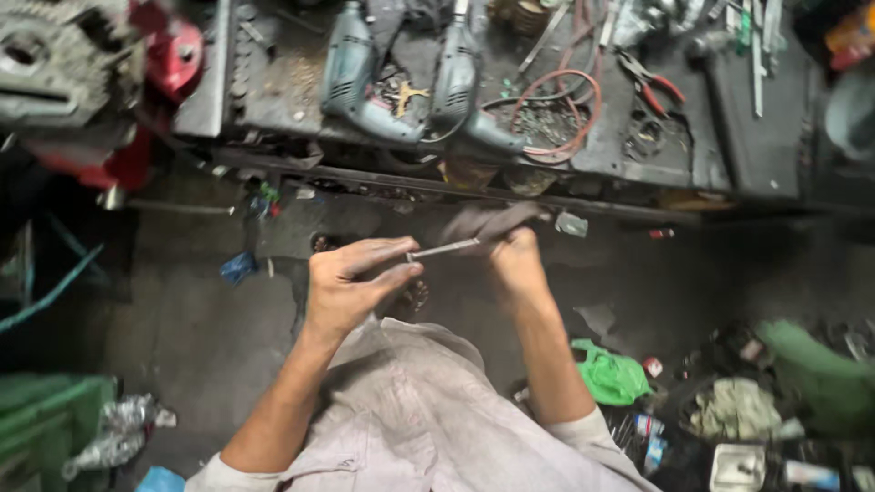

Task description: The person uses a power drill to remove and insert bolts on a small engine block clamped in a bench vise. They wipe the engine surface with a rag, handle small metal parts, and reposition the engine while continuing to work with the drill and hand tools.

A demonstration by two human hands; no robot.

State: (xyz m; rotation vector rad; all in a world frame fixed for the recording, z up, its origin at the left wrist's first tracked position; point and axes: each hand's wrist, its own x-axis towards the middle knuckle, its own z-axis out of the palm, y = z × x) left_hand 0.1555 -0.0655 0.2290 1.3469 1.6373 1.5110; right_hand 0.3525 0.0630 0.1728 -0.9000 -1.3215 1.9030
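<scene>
Just below the workbench (510, 173) edge, we pinch a thin metal rod (444, 249) level between both hands: left hand (351, 287) fingers closed on its near end, right hand (510, 255) gripping the other through a grey rag (488, 221), likely for grip. Beyond, two electric drills (401, 82) lie on the workbench.

rod's (444, 248) far end wrapped in grey cloth (492, 221), right hand's fingers (521, 239) hidden behind it, red machine (169, 55) blurred

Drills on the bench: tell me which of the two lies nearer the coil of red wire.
The right-hand grey drill. Its handle end runs up against the red wire coil, while the left-hand grey drill lies on its far side, with a small brass piece between them.
</scene>
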